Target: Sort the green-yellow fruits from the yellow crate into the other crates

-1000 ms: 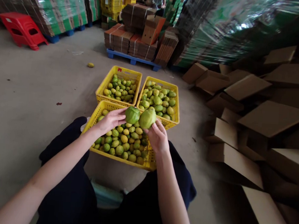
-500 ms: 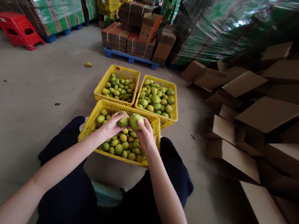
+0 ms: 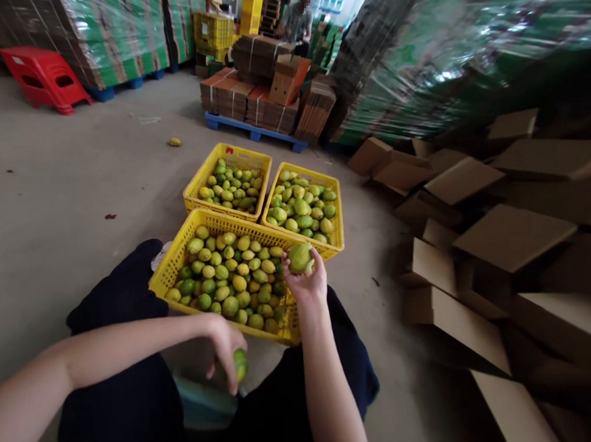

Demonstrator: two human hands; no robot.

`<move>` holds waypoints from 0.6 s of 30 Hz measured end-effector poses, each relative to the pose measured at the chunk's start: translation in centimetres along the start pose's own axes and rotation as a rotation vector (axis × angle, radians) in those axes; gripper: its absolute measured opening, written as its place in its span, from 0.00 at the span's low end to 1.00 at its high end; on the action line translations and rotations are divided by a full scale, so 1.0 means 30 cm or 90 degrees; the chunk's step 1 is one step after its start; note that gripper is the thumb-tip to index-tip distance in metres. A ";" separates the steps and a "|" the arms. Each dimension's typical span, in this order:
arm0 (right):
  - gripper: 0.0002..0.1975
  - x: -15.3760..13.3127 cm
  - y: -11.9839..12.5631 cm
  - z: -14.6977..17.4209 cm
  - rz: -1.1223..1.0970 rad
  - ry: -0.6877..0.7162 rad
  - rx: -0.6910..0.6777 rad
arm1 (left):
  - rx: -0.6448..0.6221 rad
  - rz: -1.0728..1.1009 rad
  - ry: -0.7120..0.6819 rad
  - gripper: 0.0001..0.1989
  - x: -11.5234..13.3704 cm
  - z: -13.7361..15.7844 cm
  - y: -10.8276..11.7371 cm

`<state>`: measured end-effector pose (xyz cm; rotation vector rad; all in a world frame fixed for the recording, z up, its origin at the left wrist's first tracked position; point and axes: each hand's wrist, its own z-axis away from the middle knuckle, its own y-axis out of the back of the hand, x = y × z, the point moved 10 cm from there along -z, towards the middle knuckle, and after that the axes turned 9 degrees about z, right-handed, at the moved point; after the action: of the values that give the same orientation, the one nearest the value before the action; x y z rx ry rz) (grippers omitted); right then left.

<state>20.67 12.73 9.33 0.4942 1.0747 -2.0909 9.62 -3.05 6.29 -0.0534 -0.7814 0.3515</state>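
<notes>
Clasping green fruit (image 3: 240,364) in your left hand (image 3: 224,345), paler fruit (image 3: 300,257) in your right hand (image 3: 307,287), squeeze lightly (skins could bruise).

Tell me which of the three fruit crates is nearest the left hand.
The front crate: its near edge is right beside the left hand, while the left rear crate and right rear crate stand behind it.

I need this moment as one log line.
left hand: holds green fruit | right hand: holds pale-green fruit | nearest crate: green and yellow fruits
</notes>
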 end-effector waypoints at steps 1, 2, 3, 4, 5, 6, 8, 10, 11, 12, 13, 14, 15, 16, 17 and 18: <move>0.09 0.002 -0.002 0.000 0.010 0.000 -0.008 | -0.001 -0.003 0.019 0.22 -0.014 -0.005 0.009; 0.09 0.005 -0.003 0.000 0.021 -0.001 -0.011 | 0.050 0.018 0.011 0.23 -0.010 0.005 0.064; 0.09 0.008 -0.002 0.001 0.028 -0.005 -0.008 | 0.146 0.061 -0.020 0.26 0.007 0.037 0.160; 0.10 0.012 0.001 0.003 0.032 -0.009 -0.001 | 0.283 0.120 -0.085 0.30 0.034 0.100 0.288; 0.10 0.016 0.003 0.004 0.035 -0.014 0.007 | 0.439 0.198 -0.154 0.34 0.047 0.195 0.427; 0.11 0.020 0.005 0.004 0.038 -0.020 0.012 | 0.590 0.274 -0.191 0.37 0.032 0.306 0.551; 0.12 0.027 0.004 0.004 0.049 -0.031 0.013 | 0.876 0.306 -0.196 0.37 -0.024 0.540 0.722; 0.12 0.029 -0.002 0.001 0.066 -0.031 0.003 | 1.018 0.188 -0.157 0.32 -0.040 0.690 0.787; 0.12 0.030 -0.005 0.000 0.074 -0.028 -0.002 | 1.017 0.113 -0.122 0.29 -0.040 0.713 0.792; 0.12 0.033 -0.010 0.000 0.083 -0.025 -0.007 | 0.980 0.036 -0.080 0.27 -0.041 0.705 0.783; 0.12 0.037 -0.016 0.003 0.093 -0.022 -0.012 | 0.918 -0.036 -0.035 0.27 -0.044 0.674 0.761; 0.11 0.046 -0.024 0.007 0.104 -0.022 -0.018 | 0.840 -0.104 0.003 0.27 -0.048 0.627 0.728; 0.11 0.062 -0.033 0.015 0.115 -0.027 -0.024 | 0.757 -0.166 0.036 0.28 -0.055 0.574 0.688; 0.12 0.086 -0.042 0.025 0.126 -0.037 -0.031 | 0.676 -0.220 0.068 0.30 -0.068 0.522 0.648; 0.12 0.117 -0.050 0.038 0.135 -0.051 -0.037 | 0.604 -0.261 0.100 0.31 -0.086 0.476 0.612; 0.12 0.158 -0.056 0.054 0.149 -0.072 -0.045 | 0.548 -0.289 0.126 0.32 -0.106 0.440 0.586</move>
<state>16.23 10.05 8.26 0.4391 0.9723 -1.8480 -6.78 11.35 10.43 0.8723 -0.3794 0.2201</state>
